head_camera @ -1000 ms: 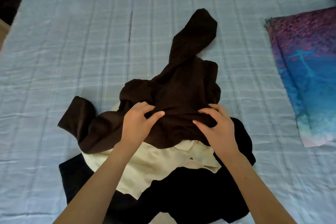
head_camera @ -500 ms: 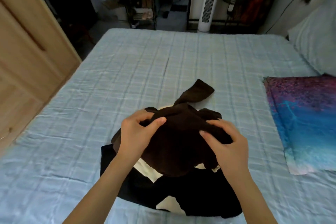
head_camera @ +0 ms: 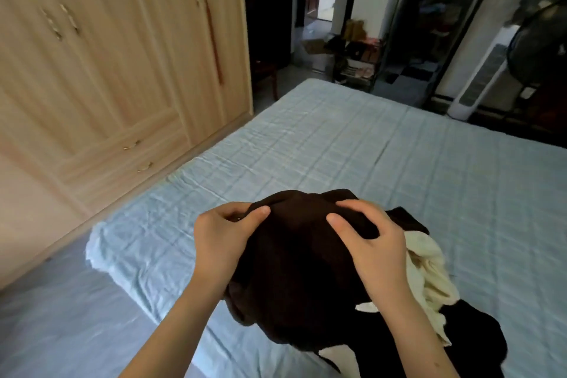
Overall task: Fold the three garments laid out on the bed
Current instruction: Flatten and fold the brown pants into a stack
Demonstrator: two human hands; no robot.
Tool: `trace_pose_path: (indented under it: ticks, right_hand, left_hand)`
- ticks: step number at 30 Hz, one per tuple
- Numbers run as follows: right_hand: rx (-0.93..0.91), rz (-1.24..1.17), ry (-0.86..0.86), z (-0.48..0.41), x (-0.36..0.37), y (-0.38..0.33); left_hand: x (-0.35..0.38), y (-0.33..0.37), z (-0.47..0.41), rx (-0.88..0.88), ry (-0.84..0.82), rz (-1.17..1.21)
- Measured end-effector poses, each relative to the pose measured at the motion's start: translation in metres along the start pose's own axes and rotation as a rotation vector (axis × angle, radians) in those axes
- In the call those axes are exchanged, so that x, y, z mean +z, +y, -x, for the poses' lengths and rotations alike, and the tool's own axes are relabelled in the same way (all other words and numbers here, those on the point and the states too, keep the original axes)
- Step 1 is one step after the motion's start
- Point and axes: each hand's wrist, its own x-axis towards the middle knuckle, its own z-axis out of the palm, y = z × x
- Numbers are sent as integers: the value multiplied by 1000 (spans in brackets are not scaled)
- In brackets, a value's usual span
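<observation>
A dark brown garment [head_camera: 294,273] hangs bunched in the air above the bed [head_camera: 306,144], its lower part drooping. My left hand [head_camera: 225,241] pinches its top edge on the left. My right hand [head_camera: 371,248] grips the top on the right. Beneath and to the right lies a cream garment [head_camera: 429,273], crumpled. Under that is a black garment [head_camera: 469,344] flat on the light blue sheet; a white patch shows at its near edge.
A light wooden wardrobe [head_camera: 116,70] stands along the left side of the bed. Past the bed's far end are an open doorway, a shoe rack [head_camera: 359,61] and a white tower fan [head_camera: 478,80]. The bed's near left corner [head_camera: 98,242] is close to my left arm.
Both hands have lifted the brown garment up off the pile, so its sleeve no longer trails on the sheet. My view has swung up and to the left, bringing the wardrobe in.
</observation>
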Motion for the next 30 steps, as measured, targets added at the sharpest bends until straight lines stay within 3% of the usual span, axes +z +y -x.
trace_pose_path:
  ticks: [6,13,21,30]
  right_hand:
    - [-15,13,-60,4,102,-24]
    - [-9,30,-28,7,249,-51]
    - [16,-43,-55,-15,395,-93]
    - [-109,-127,-125,-113,465,-113]
  left_hand:
    - [-84,-35,-33,-64,80,28]
    - [-202,-68,-110,-8,39,59]
    - [-335,-70,-201,27,118,69]
    - [-364,-54,-283,224,241,105]
